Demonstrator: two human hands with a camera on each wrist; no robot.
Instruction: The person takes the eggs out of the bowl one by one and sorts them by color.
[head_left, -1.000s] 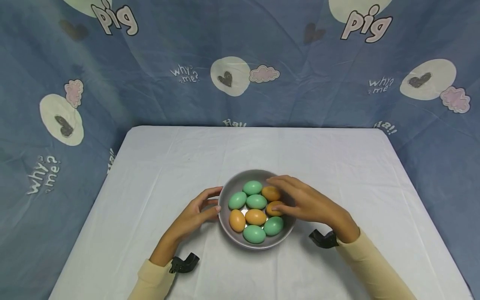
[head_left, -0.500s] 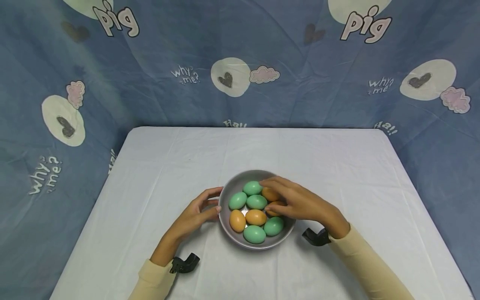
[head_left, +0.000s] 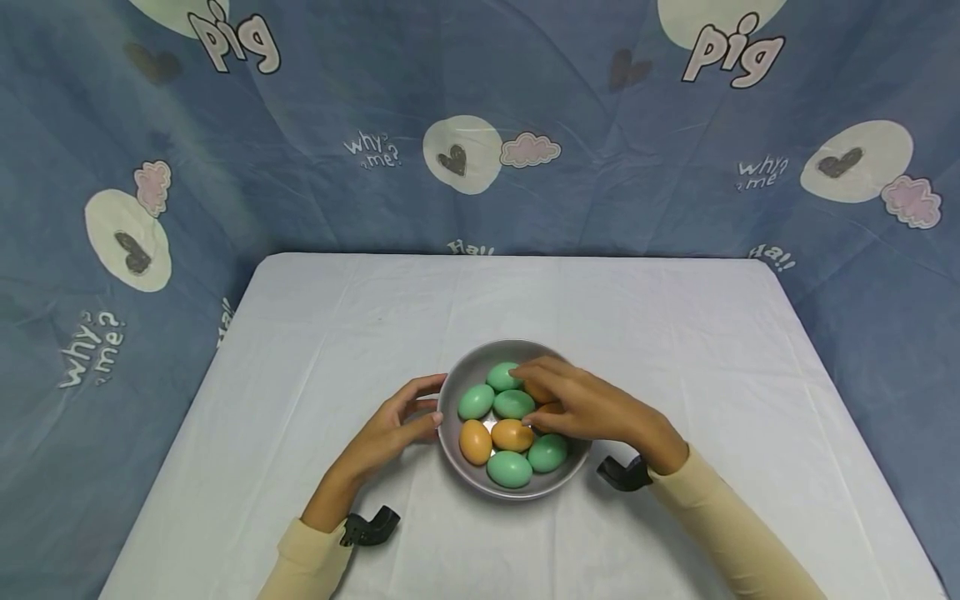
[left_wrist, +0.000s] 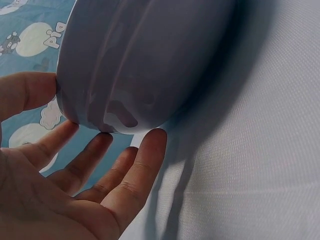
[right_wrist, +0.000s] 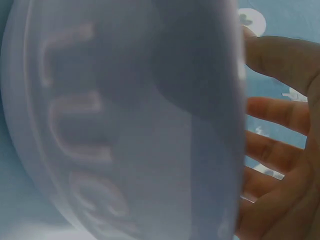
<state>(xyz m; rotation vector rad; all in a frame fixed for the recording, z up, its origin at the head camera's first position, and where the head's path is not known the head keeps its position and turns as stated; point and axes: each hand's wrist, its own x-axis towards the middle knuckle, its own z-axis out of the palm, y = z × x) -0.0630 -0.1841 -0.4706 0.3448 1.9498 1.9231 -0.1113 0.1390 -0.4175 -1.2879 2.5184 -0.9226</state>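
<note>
A grey bowl near the front of the table holds several green eggs and orange eggs. My left hand rests against the bowl's left outer wall, thumb at the rim and fingers fairly straight. The left wrist view shows those fingers under the bowl. My right hand reaches over the bowl's right side. Its fingers arch over a mostly hidden orange egg, with the thumb on the near side. In the right wrist view the bowl's wall fills the frame, with the fingers behind it.
The table has a white cloth and rounded far corners. A blue patterned cloth hangs behind it and at both sides. Black camera mounts sit on my left wrist and right wrist.
My right hand has slid left over the bowl, covering the two orange eggs on its right side, and its fingers have curled closer. The left hand and the bowl stayed put.
</note>
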